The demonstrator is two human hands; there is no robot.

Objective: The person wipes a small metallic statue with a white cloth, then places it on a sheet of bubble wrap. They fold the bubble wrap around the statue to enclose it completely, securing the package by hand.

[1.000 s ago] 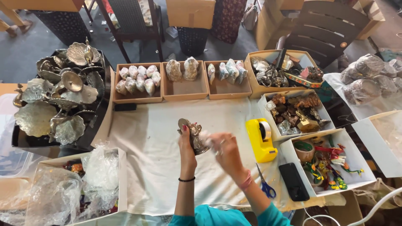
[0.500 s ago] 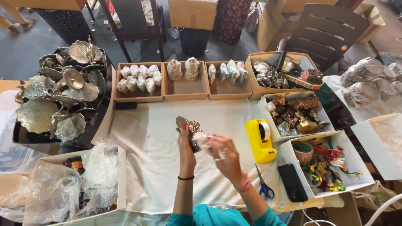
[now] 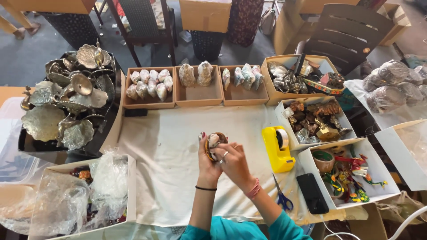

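Both hands meet over the white cloth in the head view. Her left hand grips a small round ornament from the side, and her right hand pinches it from the other side, so the ornament sits between them, up off the cloth. Just to the right stands a yellow tape dispenser, with blue scissors and a black phone near it. Silver leaf dishes pile up far left

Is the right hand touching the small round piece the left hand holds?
Touching: the head view shows the right hand fingers pressed on the small round piece, which the left hand grips.
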